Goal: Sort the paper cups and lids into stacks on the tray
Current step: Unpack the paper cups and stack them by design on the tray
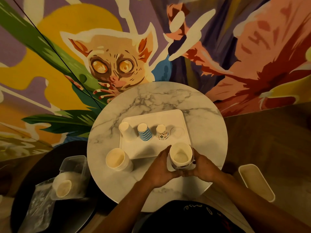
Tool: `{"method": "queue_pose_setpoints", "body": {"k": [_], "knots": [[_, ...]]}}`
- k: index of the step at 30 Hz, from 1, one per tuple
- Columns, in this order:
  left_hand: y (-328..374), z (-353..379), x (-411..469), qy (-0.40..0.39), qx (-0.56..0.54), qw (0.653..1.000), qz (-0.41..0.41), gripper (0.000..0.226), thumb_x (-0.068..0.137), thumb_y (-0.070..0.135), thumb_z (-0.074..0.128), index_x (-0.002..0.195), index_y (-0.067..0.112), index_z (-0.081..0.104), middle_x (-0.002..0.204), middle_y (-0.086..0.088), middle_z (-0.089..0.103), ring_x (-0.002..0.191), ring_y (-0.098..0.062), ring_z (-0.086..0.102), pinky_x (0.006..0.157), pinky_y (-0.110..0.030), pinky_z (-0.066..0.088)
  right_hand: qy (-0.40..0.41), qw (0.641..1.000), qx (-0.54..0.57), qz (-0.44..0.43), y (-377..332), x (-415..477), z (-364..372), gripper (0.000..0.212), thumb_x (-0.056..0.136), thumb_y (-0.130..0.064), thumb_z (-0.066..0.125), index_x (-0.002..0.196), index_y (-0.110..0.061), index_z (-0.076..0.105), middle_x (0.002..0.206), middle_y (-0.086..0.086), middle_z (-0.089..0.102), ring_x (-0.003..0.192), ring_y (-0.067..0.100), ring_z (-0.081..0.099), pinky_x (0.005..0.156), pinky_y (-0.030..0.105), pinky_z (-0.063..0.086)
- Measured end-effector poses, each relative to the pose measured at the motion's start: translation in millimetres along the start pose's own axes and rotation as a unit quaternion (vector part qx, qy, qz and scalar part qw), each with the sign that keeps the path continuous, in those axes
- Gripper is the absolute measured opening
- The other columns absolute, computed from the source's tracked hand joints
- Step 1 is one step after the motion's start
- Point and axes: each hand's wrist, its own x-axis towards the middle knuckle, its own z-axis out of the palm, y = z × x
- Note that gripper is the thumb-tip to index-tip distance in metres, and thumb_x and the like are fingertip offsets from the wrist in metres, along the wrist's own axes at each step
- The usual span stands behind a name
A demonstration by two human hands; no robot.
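Wide open on the far half of the table, bare marble right up to the far edge. Free too along the far strip of the tray. Blocked across the tray's middle by a row: white cup, striped cup, patterned cup, clear lid, only narrow gaps between. Roomy on the tray's near-left part. Crowded just off its near-left corner by a loose cup stack. Jammed at the near-right corner by left hand and right hand, wrapped round a held cup stack.
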Motion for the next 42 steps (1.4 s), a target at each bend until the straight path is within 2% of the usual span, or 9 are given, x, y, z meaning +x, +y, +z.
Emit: {"method": "queue_pose_setpoints", "body": {"k": [3,6,9,14,18,21,33,38,42], "knots": [[9,-8,-7,0.007,-0.005,1.000,0.026,0.113,0.069,0.058,0.085,0.158,0.039,0.018,0.159,0.022,0.030,0.144,0.002,0.032,0.117,-0.030,0.036,-0.023,1.000,-0.016,0.014,1,-1,2,0.102,0.071,-0.031,0.092,0.150,-0.034,0.027,0.146,-0.003,0.053,0.131,0.022,0.053,0.112,0.038,0.044],[20,-12,-9,0.007,-0.035,0.998,0.045,0.113,0.069,0.061,0.084,0.159,0.038,0.019,0.158,0.023,0.034,0.141,0.005,0.036,0.114,-0.025,0.037,-0.013,1.000,0.006,0.023,0,-2,7,0.089,0.068,-0.031,0.094,0.134,-0.042,0.035,0.140,-0.001,0.057,0.129,0.022,0.055,0.112,0.043,0.044],[27,-10,-6,0.009,-0.050,0.998,0.037,0.112,0.067,0.062,0.084,0.157,0.039,0.023,0.154,0.024,0.041,0.137,0.006,0.042,0.113,-0.026,0.040,0.012,0.998,0.058,0.023,4,3,10,0.088,0.053,-0.057,0.095,0.125,-0.046,0.045,0.132,-0.003,0.063,0.122,0.022,0.060,0.109,0.047,0.048],[25,-14,3,0.049,-0.119,0.992,0.013,0.091,0.071,0.041,0.090,0.148,0.036,0.041,0.140,0.022,0.057,0.128,0.001,0.053,0.109,-0.034,0.048,0.008,0.998,0.061,0.022,1,4,5,0.079,0.065,-0.030,0.096,0.126,-0.041,0.048,0.121,-0.014,0.065,0.114,0.014,0.063,0.096,0.025,0.048],[31,-31,12,0.084,-0.192,0.978,0.006,0.069,0.079,0.012,0.086,0.134,0.034,0.051,0.128,0.014,0.067,0.117,-0.001,0.062,0.092,-0.022,0.053,0.017,0.991,0.133,0.006,-10,5,4,0.069,0.068,-0.022,0.093,0.120,-0.045,0.054,0.120,-0.014,0.069,0.114,0.012,0.065,0.100,0.033,0.053],[33,-41,15,0.084,-0.222,0.971,0.006,0.061,0.081,0.012,0.084,0.134,0.022,0.056,0.125,0.005,0.071,0.117,-0.012,0.066,0.096,-0.029,0.054,0.020,0.980,0.200,-0.014,-27,7,4,0.064,0.077,-0.008,0.087,0.125,-0.035,0.056,0.118,-0.012,0.073,0.113,0.008,0.068,0.097,0.025,0.053],[32,-47,13,0.079,-0.265,0.961,-0.017,0.067,0.072,0.028,0.086,0.133,0.021,0.059,0.125,0.000,0.072,0.119,-0.021,0.066,0.107,-0.052,0.049,0.033,0.966,0.251,-0.055,-59,8,0,0.074,0.071,-0.034,0.087,0.136,-0.029,0.054,0.122,-0.016,0.071,0.115,0.009,0.068,0.098,0.029,0.054],[35,-54,12,0.102,-0.294,0.950,-0.007,0.054,0.079,0.005,0.082,0.128,0.013,0.061,0.119,-0.003,0.074,0.112,-0.021,0.070,0.104,-0.048,0.052,0.012,0.971,0.236,-0.039,-56,9,-3,0.089,0.062,-0.059,0.090,0.139,-0.038,0.050,0.131,-0.010,0.065,0.116,0.009,0.067,0.099,0.033,0.056],[34,-59,13,0.131,-0.318,0.939,0.002,0.054,0.077,0.002,0.083,0.125,0.016,0.062,0.120,-0.004,0.074,0.114,-0.021,0.070,0.101,-0.044,0.053,-0.069,0.977,0.201,-0.019,-66,3,-6,0.054,0.079,-0.048,0.078,0.127,-0.041,0.055,0.122,-0.017,0.070,0.112,0.002,0.068,0.099,0.026,0.054]]}}
